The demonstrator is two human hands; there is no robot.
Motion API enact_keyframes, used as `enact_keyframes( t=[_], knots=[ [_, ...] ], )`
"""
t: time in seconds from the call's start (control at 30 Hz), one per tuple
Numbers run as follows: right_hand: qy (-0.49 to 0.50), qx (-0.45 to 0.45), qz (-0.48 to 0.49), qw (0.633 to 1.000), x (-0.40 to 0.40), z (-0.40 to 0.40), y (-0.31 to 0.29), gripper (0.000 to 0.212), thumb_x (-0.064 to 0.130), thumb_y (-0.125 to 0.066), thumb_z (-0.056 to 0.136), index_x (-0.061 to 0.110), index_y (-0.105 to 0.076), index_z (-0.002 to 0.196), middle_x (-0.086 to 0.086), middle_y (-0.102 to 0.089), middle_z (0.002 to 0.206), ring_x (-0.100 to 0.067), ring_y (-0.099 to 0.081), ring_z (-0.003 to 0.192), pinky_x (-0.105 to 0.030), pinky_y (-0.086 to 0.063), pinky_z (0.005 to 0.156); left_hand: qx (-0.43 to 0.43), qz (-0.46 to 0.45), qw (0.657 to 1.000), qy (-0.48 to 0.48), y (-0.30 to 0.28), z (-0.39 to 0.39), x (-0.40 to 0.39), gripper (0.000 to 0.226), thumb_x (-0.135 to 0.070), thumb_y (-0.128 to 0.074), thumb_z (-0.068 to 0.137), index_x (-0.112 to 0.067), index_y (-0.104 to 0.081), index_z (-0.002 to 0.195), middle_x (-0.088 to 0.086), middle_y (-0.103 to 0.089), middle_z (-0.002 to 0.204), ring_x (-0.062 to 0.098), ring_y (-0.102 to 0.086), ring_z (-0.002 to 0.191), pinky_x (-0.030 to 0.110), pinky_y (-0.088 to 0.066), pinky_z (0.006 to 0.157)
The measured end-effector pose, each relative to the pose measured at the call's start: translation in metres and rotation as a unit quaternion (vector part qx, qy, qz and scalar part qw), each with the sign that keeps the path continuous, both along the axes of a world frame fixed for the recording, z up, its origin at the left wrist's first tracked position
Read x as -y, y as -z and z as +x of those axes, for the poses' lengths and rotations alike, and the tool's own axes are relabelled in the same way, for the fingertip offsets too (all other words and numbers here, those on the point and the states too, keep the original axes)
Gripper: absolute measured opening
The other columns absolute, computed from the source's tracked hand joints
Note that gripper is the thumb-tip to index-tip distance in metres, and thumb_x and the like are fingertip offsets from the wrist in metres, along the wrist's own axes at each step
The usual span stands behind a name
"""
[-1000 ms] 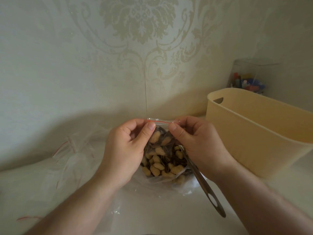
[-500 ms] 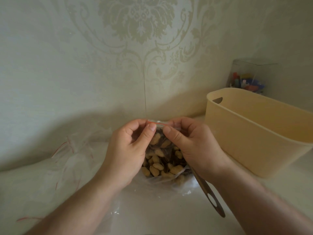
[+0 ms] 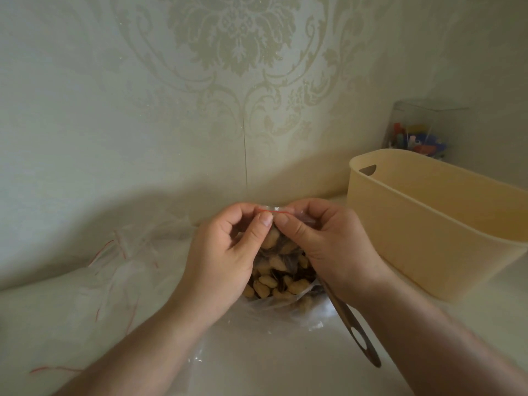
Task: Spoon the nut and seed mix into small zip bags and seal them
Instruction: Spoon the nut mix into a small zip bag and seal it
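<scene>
Pale counter [image 3: 271, 352]; left hand [image 3: 225, 258] and right hand [image 3: 328, 247] pinch the nut-filled zip bag's [image 3: 274, 270] red strip, seemingly closed.

Both hands met at the middle of the counter [image 3: 285, 361], the left hand [image 3: 228, 258] and right hand [image 3: 331, 247] closing off the space around the small zip bag [image 3: 281, 270] between them. To the right, a tall beige bin [image 3: 428, 232] walled off that side, with a clear container [image 3: 420, 132] behind it in the far corner. A spoon handle [image 3: 354, 330] slanted across the near right. Loose empty bags [image 3: 114, 267] littered the left. The wall [image 3: 143, 110] blocked the far side. Bare counter lay open near the middle, between the forearms.
</scene>
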State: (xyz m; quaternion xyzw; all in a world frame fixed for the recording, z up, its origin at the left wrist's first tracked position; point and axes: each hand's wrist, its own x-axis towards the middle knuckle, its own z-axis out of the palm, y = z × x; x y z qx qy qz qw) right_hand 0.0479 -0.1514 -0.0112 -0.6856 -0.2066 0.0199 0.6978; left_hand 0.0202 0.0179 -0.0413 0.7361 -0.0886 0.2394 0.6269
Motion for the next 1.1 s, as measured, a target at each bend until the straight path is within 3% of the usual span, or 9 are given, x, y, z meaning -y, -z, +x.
enact_keyframes(
  t=[0.2,0.43,0.53,0.8,0.93,1.1],
  knots=[
    [0.018,-0.011,-0.026,0.999,0.0085,0.0047,-0.0021,0.009,0.015,-0.072,0.095,0.009,-0.077,0.099,-0.007,-0.079,0.085,-0.022,-0.078,0.080,-0.029,-0.063,0.072,0.004,-0.021,1.000,-0.014,-0.0002,0.0019,-0.0020,0.010,-0.036,-0.070,0.099,-0.031,-0.078,0.102,-0.003,-0.079,0.091,0.011,-0.073,0.082,0.025,-0.058,0.076],
    [0.017,0.010,-0.061,0.998,0.0094,0.0033,-0.0032,0.009,0.020,-0.070,0.097,0.013,-0.076,0.094,-0.009,-0.077,0.082,-0.031,-0.076,0.080,-0.036,-0.065,0.071,-0.006,-0.020,1.000,0.005,-0.0014,-0.0002,-0.0041,0.012,-0.033,-0.071,0.094,-0.034,-0.078,0.103,-0.002,-0.078,0.091,0.013,-0.073,0.082,0.028,-0.059,0.077],
    [0.004,0.000,-0.049,0.999,0.0103,0.0039,-0.0034,0.010,0.018,-0.069,0.096,0.011,-0.075,0.098,-0.006,-0.079,0.084,-0.021,-0.077,0.079,-0.027,-0.062,0.070,-0.007,-0.021,1.000,0.006,-0.0022,-0.0004,-0.0051,0.013,-0.032,-0.070,0.094,-0.032,-0.079,0.103,-0.001,-0.079,0.089,0.012,-0.073,0.081,0.027,-0.058,0.076],
    [-0.008,-0.022,-0.016,1.000,0.0092,0.0045,-0.0027,0.015,0.018,-0.073,0.091,0.008,-0.075,0.102,-0.009,-0.080,0.090,-0.025,-0.078,0.087,-0.034,-0.065,0.078,-0.008,-0.012,1.000,0.002,-0.0047,-0.0011,-0.0057,0.012,-0.030,-0.070,0.094,-0.026,-0.080,0.099,-0.002,-0.078,0.085,0.008,-0.071,0.076,0.022,-0.056,0.072],
    [-0.021,-0.008,-0.015,1.000,0.0053,0.0033,-0.0009,0.016,0.015,-0.074,0.091,0.005,-0.076,0.104,-0.006,-0.080,0.092,-0.021,-0.078,0.087,-0.025,-0.061,0.076,-0.009,-0.014,1.000,0.017,-0.0041,-0.0022,-0.0043,0.011,-0.030,-0.070,0.093,-0.029,-0.079,0.098,0.001,-0.079,0.090,0.016,-0.075,0.084,0.031,-0.061,0.079],
    [-0.022,-0.002,-0.014,1.000,0.0042,0.0015,-0.0008,0.008,0.009,-0.072,0.094,0.006,-0.076,0.101,-0.003,-0.080,0.087,-0.014,-0.077,0.081,-0.020,-0.059,0.072,-0.005,-0.018,0.999,0.026,-0.0064,-0.0039,-0.0018,0.011,-0.030,-0.069,0.091,-0.031,-0.079,0.097,-0.001,-0.079,0.092,0.013,-0.075,0.085,0.023,-0.059,0.078]
  ],
)
